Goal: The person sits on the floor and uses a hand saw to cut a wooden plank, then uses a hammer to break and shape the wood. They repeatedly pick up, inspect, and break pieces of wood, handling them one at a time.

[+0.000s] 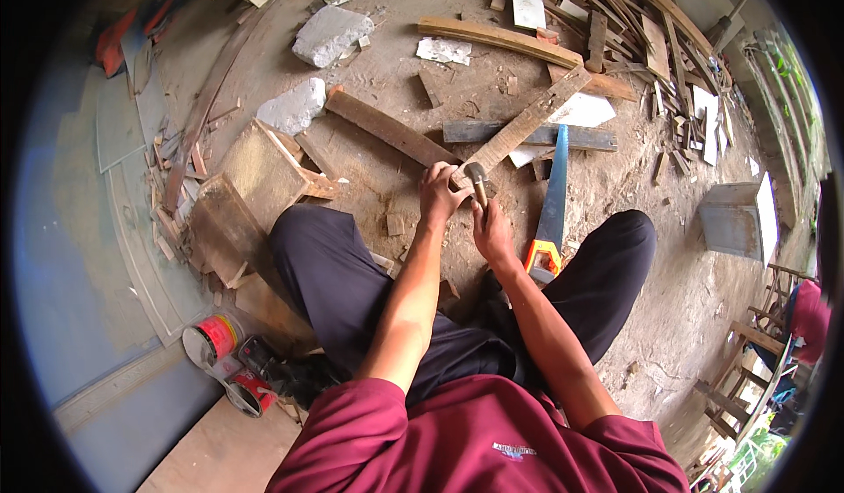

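— What does each hand have hold of?

— The right hand (492,233) is closed in a fist round the handle of a hammer with a dull grey metal head (476,176), the head standing just above the near end of a long, pale, rough-sawn wooden plank (527,124). The left hand (437,192) rests on that same plank end, fingers curled and pinching at something by the hammer head — too small to make out.

— And the plank itself?

— It runs diagonally away to the upper right over packed brown dirt floor (387,80), crossing a darker grey weathered board (527,134) and lying near a reddish-brown timber beam (387,128). Its surface is flat, splintery, pale with dust.

— What lies close by?

— A handsaw with a blue blade and orange handle (550,211) lies just right of the hands, handle toward the person's knee. Two rough whitish chunks of stone (330,36) sit well apart to the upper left. A flat square wooden panel (259,172) lies beside the left knee, and open red-and-white paint tins (211,339) stand at lower left by a blue-grey sheet (79,255).

— Any free ground?

— Bare earth shows between the knees and to the lower right; a heap of thin offcut wooden slats (651,44) crowds the upper right edge.
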A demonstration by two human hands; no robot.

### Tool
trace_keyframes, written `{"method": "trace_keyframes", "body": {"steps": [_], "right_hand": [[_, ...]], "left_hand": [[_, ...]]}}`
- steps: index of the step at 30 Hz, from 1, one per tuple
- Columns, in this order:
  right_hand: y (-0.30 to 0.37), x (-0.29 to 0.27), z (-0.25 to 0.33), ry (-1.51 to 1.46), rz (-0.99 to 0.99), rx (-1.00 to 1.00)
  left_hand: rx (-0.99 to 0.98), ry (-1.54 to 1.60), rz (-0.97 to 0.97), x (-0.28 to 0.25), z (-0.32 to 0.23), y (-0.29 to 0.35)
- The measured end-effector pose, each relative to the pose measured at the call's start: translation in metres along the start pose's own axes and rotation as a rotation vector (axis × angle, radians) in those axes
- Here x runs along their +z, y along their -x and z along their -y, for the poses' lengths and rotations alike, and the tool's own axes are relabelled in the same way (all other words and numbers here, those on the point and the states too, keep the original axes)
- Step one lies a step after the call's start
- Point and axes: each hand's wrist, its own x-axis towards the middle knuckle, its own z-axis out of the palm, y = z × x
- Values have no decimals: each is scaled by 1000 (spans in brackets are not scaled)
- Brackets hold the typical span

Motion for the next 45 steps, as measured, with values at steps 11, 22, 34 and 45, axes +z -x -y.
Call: {"method": "trace_keyframes", "body": {"steps": [11, 22, 34, 45], "right_hand": [[3, 1, -5, 70, -3, -10], [8, 0, 2, 98, 65, 67], [5, -3, -2, 8, -46, 56], [-3, -45, 13, -532, -265, 281]], "left_hand": [[-73, -291, 164, 3, -15, 7], [-59, -274, 165, 4, -10, 9], [-62, -238, 127, 1, -10, 10], [-168, 361, 361, -46, -33, -59]]}}
